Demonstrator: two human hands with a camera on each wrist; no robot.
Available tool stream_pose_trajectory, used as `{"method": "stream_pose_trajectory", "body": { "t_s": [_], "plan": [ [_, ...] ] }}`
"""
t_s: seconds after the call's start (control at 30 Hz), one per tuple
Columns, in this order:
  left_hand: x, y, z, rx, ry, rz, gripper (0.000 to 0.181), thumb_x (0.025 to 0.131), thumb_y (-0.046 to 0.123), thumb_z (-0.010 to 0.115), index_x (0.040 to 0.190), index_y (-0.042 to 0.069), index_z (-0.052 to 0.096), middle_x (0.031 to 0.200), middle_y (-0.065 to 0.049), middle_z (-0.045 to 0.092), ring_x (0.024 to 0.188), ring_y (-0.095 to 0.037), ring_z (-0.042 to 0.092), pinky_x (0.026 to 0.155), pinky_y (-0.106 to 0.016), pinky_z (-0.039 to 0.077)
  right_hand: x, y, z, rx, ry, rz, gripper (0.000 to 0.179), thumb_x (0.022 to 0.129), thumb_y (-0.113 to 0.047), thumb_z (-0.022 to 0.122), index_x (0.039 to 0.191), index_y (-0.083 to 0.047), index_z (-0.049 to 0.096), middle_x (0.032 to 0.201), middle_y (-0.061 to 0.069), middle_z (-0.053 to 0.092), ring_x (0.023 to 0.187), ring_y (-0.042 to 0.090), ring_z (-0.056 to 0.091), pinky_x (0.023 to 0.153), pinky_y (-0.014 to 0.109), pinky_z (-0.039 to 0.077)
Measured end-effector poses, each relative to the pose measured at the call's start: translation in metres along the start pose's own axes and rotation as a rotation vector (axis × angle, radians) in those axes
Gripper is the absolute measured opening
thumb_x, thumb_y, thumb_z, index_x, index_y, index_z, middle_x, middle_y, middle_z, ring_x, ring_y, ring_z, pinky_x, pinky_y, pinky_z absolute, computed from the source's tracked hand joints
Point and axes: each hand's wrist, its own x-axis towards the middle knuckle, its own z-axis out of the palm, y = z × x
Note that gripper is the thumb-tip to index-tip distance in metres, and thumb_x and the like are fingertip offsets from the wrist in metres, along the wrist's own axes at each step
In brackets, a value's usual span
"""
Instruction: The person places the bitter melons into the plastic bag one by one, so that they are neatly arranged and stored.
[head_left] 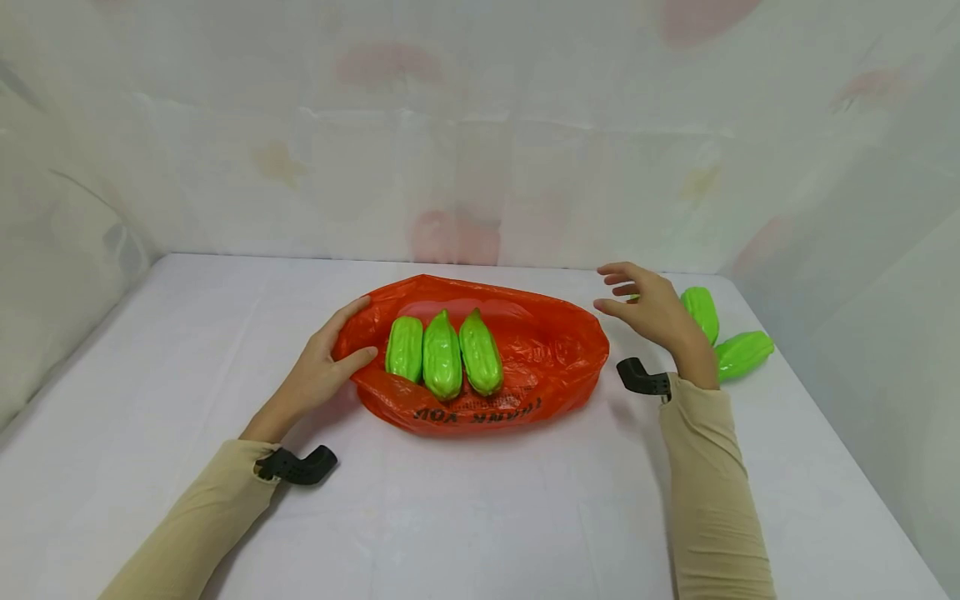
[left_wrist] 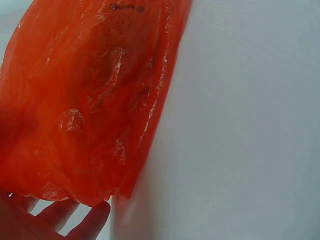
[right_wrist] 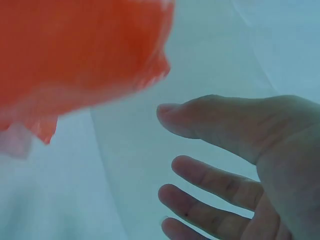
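Observation:
A red plastic bag point(head_left: 555, 346) lies with its wide mouth facing up, dark printed letters on its near side. Inside its left half, three glossy, ridged green gourds sit side by side: a left one point(head_left: 405, 348), a middle one point(head_left: 442, 358) and a right one point(head_left: 481, 354). My left hand point(head_left: 326, 367) grips the bag's left edge, thumb over the rim; in the left wrist view its fingers point(left_wrist: 95, 220) meet the red plastic. My right hand point(head_left: 645, 307) hovers to the right of the bag, fingers spread and holding nothing. Bag and right hand point(right_wrist: 235, 165) stand apart in the right wrist view.
Beyond my right wrist, more green gourds lie on the white-covered table point(head_left: 480, 517): one upright in view point(head_left: 701, 312) and one slanted point(head_left: 744, 354). A bit of green shows behind my right fingers. A pale patterned sheet point(head_left: 480, 150) rises behind and at both sides.

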Motion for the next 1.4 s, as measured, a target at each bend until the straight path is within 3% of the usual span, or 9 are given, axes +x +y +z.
{"method": "stream_pose_trajectory", "body": {
  "t_s": [0.23,0.83,1.4],
  "plan": [
    [0.0,-0.001,0.0,-0.003,0.0,0.003,0.069,0.096,0.012,0.059,0.157,0.021,0.028,0.159,-0.01,0.035,0.139,-0.031,0.04,0.111,-0.047,0.035,0.003,0.012,0.001,-0.002,0.015,0.034,0.053,0.095,-0.022,0.064,0.144,-0.009,0.048,0.143,0.021,0.051,0.131,0.043,0.049,0.105,0.056,0.045],
    [-0.001,0.0,0.0,-0.009,0.001,0.015,0.068,0.096,0.01,0.058,0.157,0.018,0.029,0.158,-0.011,0.036,0.138,-0.031,0.041,0.101,-0.014,0.034,0.003,0.05,-0.002,-0.082,0.123,0.024,0.048,0.094,-0.015,0.064,0.139,-0.002,0.051,0.14,0.027,0.053,0.133,0.045,0.045,0.112,0.058,0.034],
    [0.0,0.001,0.001,-0.016,0.0,0.01,0.069,0.096,0.01,0.058,0.157,0.018,0.027,0.159,-0.012,0.034,0.14,-0.033,0.039,0.112,-0.056,0.034,0.0,0.072,-0.002,-0.104,0.193,0.043,0.051,0.092,-0.013,0.064,0.138,0.001,0.05,0.141,0.029,0.049,0.133,0.045,0.041,0.113,0.059,0.032]
  ]
}}
